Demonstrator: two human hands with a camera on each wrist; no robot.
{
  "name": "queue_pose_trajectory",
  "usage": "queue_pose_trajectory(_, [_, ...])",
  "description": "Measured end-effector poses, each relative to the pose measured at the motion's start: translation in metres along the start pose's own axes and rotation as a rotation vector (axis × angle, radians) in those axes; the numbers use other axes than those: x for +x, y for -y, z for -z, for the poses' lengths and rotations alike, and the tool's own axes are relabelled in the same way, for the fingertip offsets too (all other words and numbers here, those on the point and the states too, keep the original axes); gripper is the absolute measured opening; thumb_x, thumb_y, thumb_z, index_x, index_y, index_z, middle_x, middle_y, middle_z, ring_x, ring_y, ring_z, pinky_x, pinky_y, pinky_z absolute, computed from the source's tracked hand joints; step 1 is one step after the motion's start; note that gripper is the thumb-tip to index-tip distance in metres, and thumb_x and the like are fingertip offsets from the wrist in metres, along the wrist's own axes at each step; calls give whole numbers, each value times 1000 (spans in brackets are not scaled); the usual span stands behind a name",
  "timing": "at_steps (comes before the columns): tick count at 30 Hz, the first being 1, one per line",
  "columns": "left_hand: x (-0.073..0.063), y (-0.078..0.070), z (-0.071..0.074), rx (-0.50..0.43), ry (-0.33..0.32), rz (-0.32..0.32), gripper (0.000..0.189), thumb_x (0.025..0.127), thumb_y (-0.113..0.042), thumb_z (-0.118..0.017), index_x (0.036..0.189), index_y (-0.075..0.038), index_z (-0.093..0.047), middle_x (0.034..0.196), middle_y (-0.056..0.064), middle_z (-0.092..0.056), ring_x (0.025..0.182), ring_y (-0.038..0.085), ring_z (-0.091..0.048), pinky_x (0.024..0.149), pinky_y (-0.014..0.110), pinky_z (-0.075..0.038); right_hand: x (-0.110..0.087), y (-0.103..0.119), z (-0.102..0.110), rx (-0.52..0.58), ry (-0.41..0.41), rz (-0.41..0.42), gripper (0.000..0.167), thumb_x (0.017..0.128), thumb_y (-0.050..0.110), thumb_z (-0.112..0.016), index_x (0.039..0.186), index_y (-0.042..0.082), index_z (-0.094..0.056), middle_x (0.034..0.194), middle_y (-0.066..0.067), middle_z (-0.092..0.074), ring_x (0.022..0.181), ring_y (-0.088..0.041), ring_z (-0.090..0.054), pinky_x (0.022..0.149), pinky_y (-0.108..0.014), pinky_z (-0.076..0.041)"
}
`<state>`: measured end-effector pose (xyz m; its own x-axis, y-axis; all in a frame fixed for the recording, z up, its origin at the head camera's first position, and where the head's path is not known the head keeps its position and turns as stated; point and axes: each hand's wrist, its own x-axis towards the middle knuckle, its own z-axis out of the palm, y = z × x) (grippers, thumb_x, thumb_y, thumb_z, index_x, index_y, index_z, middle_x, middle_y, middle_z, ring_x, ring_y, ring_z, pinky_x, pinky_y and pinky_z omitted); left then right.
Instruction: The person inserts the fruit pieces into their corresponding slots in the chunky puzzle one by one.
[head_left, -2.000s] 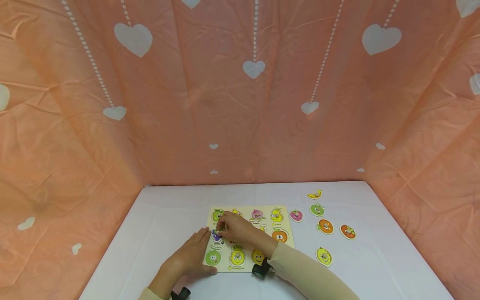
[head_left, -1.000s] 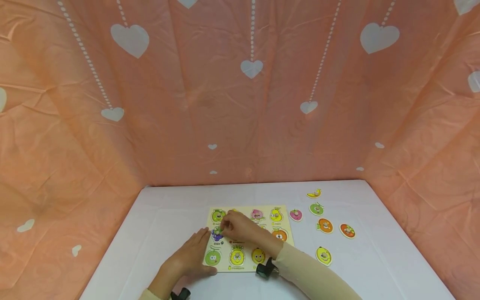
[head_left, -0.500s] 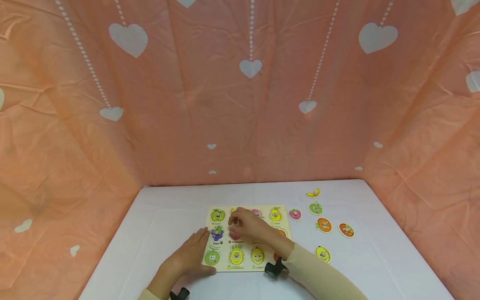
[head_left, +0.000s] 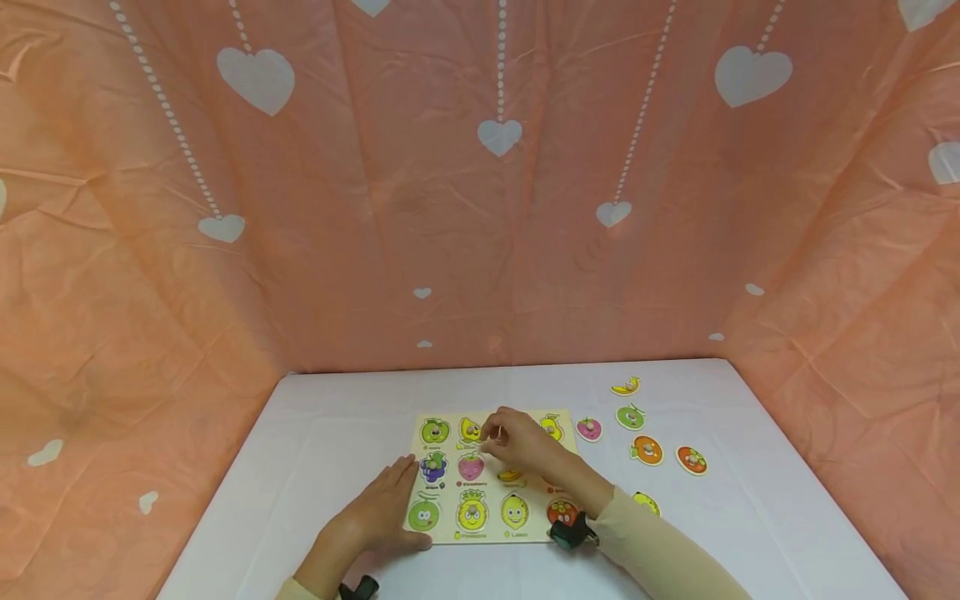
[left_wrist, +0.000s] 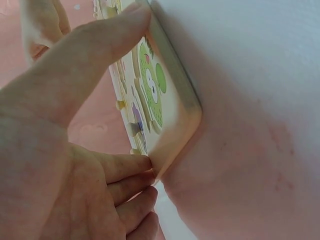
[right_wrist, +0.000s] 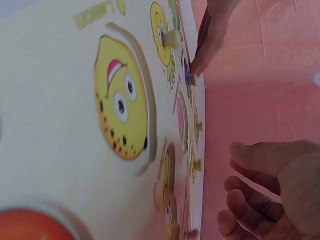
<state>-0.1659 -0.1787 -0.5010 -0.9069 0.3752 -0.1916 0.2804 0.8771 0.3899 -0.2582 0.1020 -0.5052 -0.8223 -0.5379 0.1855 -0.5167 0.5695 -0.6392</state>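
A wooden peg puzzle board [head_left: 495, 537] with fruit pictures lies on the white table. My left hand [head_left: 378, 504] rests at its near left corner, fingers straight along the left side and thumb at the near edge; the left wrist view shows thumb and fingertips touching the board [left_wrist: 172, 75]. The grape piece [head_left: 432, 467], with its peg, sits in its recess close to those fingers. My right hand [head_left: 521, 437] hovers over the board's upper middle, fingers loosely bent and holding nothing in the right wrist view. Beneath it, the peach spot is hidden. The strawberry recess [head_left: 471, 468] shows no peg.
Right of the board lie loose pieces: a banana [head_left: 626, 387], a green fruit [head_left: 631, 417], a strawberry [head_left: 588, 429], an orange [head_left: 647, 450], a tomato [head_left: 692, 460] and a lemon [head_left: 647, 503], partly behind the right sleeve [head_left: 660, 542]. Pink cloth [head_left: 525, 283] with hearts surrounds the table.
My right hand let go of the grape piece, now seated in the board, and moved right across the board. My left hand stayed at the corner.
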Motion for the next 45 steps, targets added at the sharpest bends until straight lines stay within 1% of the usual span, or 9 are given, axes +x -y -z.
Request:
queue_pose_trajectory(8, [-1, 0, 1, -18, 8, -12, 121, 75, -45, -97, 160, 13, -34, 171, 30, -28, 161, 45, -25, 133, 57, -24, -9, -9, 11, -13, -45, 28, 8, 96, 11, -82, 100, 8, -75, 90, 3, -60, 81, -11, -54, 69, -22, -50])
queue_pose_trajectory(15, [-1, -1, 2, -9, 8, 6, 120, 76, -45, -97, 161, 12, -34, 172, 28, -28, 161, 44, -25, 132, 57, -26, -17, -15, 24, -20, -77, 2, 8, 97, 13, -81, 99, 10, -75, 90, 4, -61, 81, -13, -54, 67, -22, -49])
queue_pose_trajectory(19, [0, -1, 2, -10, 9, 21, 120, 75, -46, -97, 161, 10, -35, 172, 27, -28, 161, 44, -25, 132, 58, -27, -21, -19, 30, -23, -88, -10, 8, 98, 14, -80, 101, 8, -75, 93, 1, -63, 82, -18, -57, 67, -22, -50])
queue_pose_trajectory(22, [0, 0, 2, -18, 10, 13, 120, 75, -45, -97, 161, 11, -35, 172, 28, -28, 161, 44, -25, 132, 58, -26, -25, -25, 33, -24, -104, -3, 8, 97, 13, -81, 101, 8, -76, 93, 0, -64, 82, -22, -58, 68, -23, -50])
queue_pose_trajectory(27, [-1, 0, 2, -27, 5, 0, 121, 74, -45, -98, 160, 13, -35, 171, 29, -29, 160, 45, -26, 132, 58, -27, -32, -33, 40, -26, -136, -6, 10, 94, 9, -83, 99, 7, -75, 91, 0, -62, 80, -17, -56, 67, -23, -50])
queue_pose_trajectory(30, [-1, 0, 2, -30, 4, 0, 121, 75, -45, -98, 160, 12, -34, 171, 29, -28, 161, 45, -26, 132, 58, -26, -36, -37, 44, -30, -152, -34, 9, 93, 8, -83, 98, 8, -75, 89, 1, -61, 80, -14, -55, 67, -23, -50])
queue_pose_trajectory(35, [-1, -1, 2, -27, 5, 9, 120, 75, -44, -97, 161, 12, -34, 172, 28, -28, 161, 45, -25, 132, 58, -26, -42, -45, 51, -25, -158, -73, 8, 94, 8, -82, 98, 8, -75, 89, 3, -60, 81, -14, -56, 69, -24, -51])
queue_pose_trajectory(40, [-2, -1, 2, -24, 3, 2, 120, 75, -44, -97, 160, 12, -35, 171, 28, -29, 161, 45, -26, 132, 57, -26, -48, -54, 58, -26, -177, -99, 9, 93, 6, -82, 99, 4, -75, 89, 1, -61, 81, -14, -55, 68, -24, -50])
queue_pose_trajectory(45, [-2, -1, 2, -20, -3, -6, 119, 75, -44, -97, 160, 12, -35, 171, 29, -29, 160, 45, -26, 132, 58, -27, -54, -61, 65, -34, -206, -95, 11, 92, 4, -83, 100, 1, -75, 90, -1, -62, 82, -14, -56, 69, -24, -52])
